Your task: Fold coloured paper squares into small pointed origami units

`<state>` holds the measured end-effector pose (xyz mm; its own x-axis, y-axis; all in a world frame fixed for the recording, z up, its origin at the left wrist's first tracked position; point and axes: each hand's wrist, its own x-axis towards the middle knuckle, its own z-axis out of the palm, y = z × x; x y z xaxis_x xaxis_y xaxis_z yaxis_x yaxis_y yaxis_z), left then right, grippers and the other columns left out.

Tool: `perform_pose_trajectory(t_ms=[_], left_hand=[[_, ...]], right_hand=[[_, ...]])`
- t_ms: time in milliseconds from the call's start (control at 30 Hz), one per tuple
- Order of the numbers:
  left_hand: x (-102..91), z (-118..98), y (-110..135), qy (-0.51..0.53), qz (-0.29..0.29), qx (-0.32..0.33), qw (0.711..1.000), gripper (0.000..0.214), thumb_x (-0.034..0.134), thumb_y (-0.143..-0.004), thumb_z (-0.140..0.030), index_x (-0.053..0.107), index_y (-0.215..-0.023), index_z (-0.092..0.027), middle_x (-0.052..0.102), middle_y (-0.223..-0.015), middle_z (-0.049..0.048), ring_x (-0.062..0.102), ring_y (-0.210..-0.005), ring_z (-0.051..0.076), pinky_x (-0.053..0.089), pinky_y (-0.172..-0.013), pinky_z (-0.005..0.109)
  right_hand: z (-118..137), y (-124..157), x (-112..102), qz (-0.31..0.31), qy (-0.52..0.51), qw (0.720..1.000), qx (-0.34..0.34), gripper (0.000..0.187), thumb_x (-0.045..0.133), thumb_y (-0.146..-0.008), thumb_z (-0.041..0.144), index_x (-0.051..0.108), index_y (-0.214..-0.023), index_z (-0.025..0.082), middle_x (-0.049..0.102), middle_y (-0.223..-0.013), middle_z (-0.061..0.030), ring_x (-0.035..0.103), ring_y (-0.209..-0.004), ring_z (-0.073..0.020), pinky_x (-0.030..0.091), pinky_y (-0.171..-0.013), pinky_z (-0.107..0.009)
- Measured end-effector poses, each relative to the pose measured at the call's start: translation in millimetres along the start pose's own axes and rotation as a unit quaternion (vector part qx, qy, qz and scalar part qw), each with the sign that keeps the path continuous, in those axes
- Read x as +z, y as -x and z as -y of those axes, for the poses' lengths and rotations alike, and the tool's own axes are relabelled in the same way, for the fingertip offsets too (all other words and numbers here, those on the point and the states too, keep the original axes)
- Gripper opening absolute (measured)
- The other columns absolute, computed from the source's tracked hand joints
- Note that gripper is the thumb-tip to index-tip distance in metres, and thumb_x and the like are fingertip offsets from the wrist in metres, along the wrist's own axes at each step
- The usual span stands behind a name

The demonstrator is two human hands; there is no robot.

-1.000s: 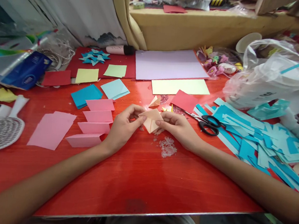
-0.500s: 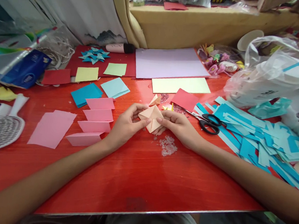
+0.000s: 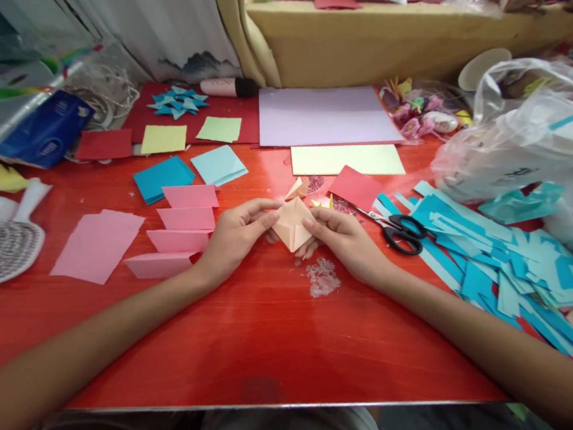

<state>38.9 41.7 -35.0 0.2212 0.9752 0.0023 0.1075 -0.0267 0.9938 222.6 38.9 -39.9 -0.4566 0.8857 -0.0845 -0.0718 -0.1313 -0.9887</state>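
A peach sheet of folded paper (image 3: 293, 225), diamond-shaped with crease lines, is held up between both hands over the red table. My left hand (image 3: 242, 234) pinches its left corner between thumb and fingers. At the right corner, my right hand (image 3: 344, 240) grips it the same way, its thumb on the front face. Just behind the diamond stands a small folded peach piece (image 3: 297, 188), with a yellow folded scrap (image 3: 322, 203) beside it. A little pile of clear bits (image 3: 322, 277) lies in front of my right hand.
Black-handled scissors (image 3: 404, 233) lie right of my right hand, against a heap of blue paper strips (image 3: 508, 261). Folded pink papers (image 3: 178, 240) stand in a row left of my left hand, near flat pink sheets (image 3: 97, 246). A plastic bag (image 3: 518, 141) stands back right.
The folded paper's front has flattened into a smoother diamond. My left thumb has drawn back from its middle to the left edge.
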Motion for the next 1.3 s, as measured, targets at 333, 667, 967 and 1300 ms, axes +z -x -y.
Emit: perform_pose_trajectory(t_ms=[333,667,967,1300], left_hand=[[0.5,-2.1,0.8,-0.003,-0.026,0.004,1.000,0.027,0.052,-0.083,-0.041,0.065,-0.091,-0.018,0.065,-0.081,0.0011,0.058,-0.065,0.011,0.047,-0.065,0.023],[-0.5,-4.9,0.4,0.006,0.005,0.000,1.000,0.026,0.057,-0.081,-0.037,0.070,-0.085,-0.015,0.066,-0.074,0.0023,0.057,-0.067,0.013,0.046,-0.065,0.023],[0.6,-3.8,1.7,0.038,0.012,-0.010,0.999,0.022,0.060,-0.079,-0.035,0.072,-0.089,-0.018,0.070,-0.082,0.0024,0.059,-0.070,0.013,0.046,-0.068,0.023],[0.2,-5.1,1.3,0.038,0.032,-0.026,0.998,0.022,0.062,-0.078,-0.034,0.072,-0.090,-0.018,0.070,-0.082,0.0021,0.059,-0.069,0.012,0.046,-0.068,0.023]], right_hand=[[3.1,1.8,1.8,-0.005,0.009,1.000,0.001,0.019,0.053,-0.086,0.033,0.058,-0.088,0.015,0.064,-0.066,-0.0011,0.064,-0.056,-0.0118,0.052,-0.055,-0.024],[3.4,2.4,1.3,-0.019,0.025,0.999,-0.012,0.022,0.049,-0.089,0.033,0.059,-0.086,0.014,0.064,-0.062,-0.0014,0.062,-0.054,-0.0108,0.051,-0.053,-0.022],[2.9,3.1,0.7,-0.027,0.042,0.998,-0.026,0.022,0.048,-0.090,0.031,0.061,-0.088,0.013,0.064,-0.065,-0.0009,0.062,-0.054,-0.0097,0.050,-0.053,-0.021],[1.7,3.2,0.7,-0.056,0.059,0.996,-0.028,0.023,0.051,-0.087,0.032,0.064,-0.094,0.014,0.064,-0.070,-0.0010,0.060,-0.056,-0.0099,0.048,-0.052,-0.021]])
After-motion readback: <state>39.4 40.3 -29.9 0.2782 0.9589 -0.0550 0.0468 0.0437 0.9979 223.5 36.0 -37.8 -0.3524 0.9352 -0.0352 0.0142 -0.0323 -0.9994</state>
